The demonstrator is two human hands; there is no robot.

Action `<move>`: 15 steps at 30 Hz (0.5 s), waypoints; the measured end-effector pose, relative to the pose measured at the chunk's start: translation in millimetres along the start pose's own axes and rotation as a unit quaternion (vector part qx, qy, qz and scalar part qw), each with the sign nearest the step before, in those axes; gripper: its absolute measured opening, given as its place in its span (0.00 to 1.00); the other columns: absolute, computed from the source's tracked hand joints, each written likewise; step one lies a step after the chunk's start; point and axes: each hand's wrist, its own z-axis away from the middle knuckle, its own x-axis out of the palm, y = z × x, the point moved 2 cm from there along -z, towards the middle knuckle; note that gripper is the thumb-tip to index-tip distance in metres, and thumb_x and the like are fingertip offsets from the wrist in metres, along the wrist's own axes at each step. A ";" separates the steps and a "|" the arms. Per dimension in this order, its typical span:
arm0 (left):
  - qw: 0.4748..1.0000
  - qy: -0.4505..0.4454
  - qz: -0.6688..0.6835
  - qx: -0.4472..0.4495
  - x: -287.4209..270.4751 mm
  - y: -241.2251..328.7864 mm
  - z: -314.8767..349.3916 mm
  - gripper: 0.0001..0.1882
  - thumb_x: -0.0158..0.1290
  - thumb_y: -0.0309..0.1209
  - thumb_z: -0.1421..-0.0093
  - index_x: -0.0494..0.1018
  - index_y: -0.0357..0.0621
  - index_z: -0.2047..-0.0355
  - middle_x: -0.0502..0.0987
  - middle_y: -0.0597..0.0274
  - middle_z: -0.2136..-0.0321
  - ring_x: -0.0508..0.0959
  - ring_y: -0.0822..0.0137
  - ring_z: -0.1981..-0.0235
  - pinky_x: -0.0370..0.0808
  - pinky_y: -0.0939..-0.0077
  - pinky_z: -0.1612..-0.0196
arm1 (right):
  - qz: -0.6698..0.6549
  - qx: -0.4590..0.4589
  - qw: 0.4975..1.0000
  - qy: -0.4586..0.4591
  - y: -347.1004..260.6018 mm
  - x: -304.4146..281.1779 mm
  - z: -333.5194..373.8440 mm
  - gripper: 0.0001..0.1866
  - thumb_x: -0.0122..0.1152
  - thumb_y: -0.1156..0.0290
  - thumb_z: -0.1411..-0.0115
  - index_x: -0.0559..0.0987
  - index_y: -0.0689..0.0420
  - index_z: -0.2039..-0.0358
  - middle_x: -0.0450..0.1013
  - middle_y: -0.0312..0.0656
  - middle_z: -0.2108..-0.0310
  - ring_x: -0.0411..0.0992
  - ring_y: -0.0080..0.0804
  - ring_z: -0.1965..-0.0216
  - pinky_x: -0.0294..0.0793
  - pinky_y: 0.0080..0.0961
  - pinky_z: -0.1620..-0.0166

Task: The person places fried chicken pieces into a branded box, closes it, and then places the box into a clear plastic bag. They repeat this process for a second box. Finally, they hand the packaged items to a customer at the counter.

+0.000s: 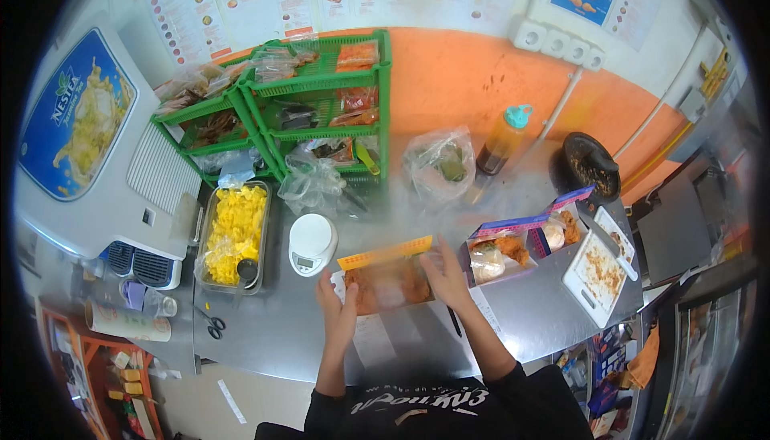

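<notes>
In front of me on the steel table is an open food box (377, 308) with a yellow-orange flap along its far edge. It contains browned fried pieces and a pale wrapped lump, blurred by haze. My left hand (338, 309) grips the box's left end, thumb toward the near side. On the opposite end, my right hand (448, 278) presses its fingers along the side, so the box sits between both hands. To the right stand two purple-edged boxes, the nearer food box (513, 270) and the farther food box (568, 241), both with fried chicken and wrapped rice.
A white kitchen scale (312, 241) and a tub of yellow food (236, 235) with a dark ladle stand left. Behind are green racks (321, 83), a plastic bag (441, 163) and a sauce bottle (502, 141). Right are a cutting board (595, 275) and a dark mortar (592, 169). Scissors (212, 324) lie left.
</notes>
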 end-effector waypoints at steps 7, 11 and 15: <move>0.990 0.077 0.105 0.049 19.3 25.9 -11.9 0.36 0.58 0.29 0.45 0.52 0.36 0.40 0.60 0.45 0.48 0.63 0.54 0.45 0.61 0.63 0.41 | 0.045 -0.078 0.996 -0.027 -56.7 -15.0 -7.0 0.36 0.63 0.63 0.45 0.61 0.66 0.40 0.67 0.54 0.56 0.69 0.47 0.57 0.69 0.36 0.52; 0.972 0.102 0.204 0.060 27.8 24.8 -22.5 0.30 0.60 0.26 0.47 0.58 0.39 0.48 0.64 0.48 0.51 0.67 0.59 0.48 0.66 0.67 0.46 | 0.126 -0.118 0.985 0.009 -66.4 -13.0 -6.9 0.35 0.65 0.66 0.48 0.63 0.64 0.42 0.67 0.56 0.59 0.68 0.54 0.60 0.70 0.38 0.55; 0.975 0.149 0.131 0.098 25.8 30.0 -39.2 0.26 0.59 0.24 0.47 0.60 0.39 0.50 0.71 0.53 0.60 0.73 0.64 0.57 0.71 0.71 0.54 | 0.170 -0.149 0.971 0.082 -60.8 -1.1 -21.9 0.33 0.62 0.70 0.48 0.64 0.62 0.42 0.69 0.55 0.60 0.69 0.52 0.60 0.70 0.38 0.56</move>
